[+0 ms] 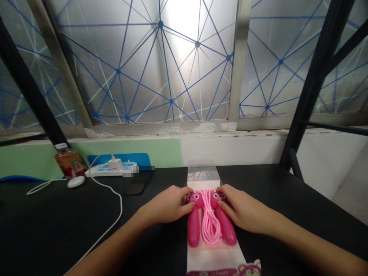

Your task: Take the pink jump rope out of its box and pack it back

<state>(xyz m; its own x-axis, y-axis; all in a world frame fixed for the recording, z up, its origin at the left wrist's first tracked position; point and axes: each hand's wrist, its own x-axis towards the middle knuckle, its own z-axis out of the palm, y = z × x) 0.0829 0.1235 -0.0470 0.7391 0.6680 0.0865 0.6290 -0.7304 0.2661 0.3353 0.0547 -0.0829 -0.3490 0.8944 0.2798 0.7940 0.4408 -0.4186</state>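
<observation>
A pink jump rope (212,226) with two bear-headed handles lies on a pale cardboard backing (212,257), its cord bundled in the middle. My left hand (171,203) grips the head of the left handle between thumb and fingers. On the other side, my right hand (241,207) pinches the head of the right handle the same way. Behind them a clear plastic package (202,173) extends toward the wall. A printed purple label with a bear (249,268) shows at the card's near end.
On the black table (161,245), a drink bottle (69,161) leans at the back left. Near it are a white power strip (99,170) with a charger (115,164), a white round device (76,181), and a dark, partly blurred object (138,188). A white cable (120,207) runs forward. Black frame posts flank the window.
</observation>
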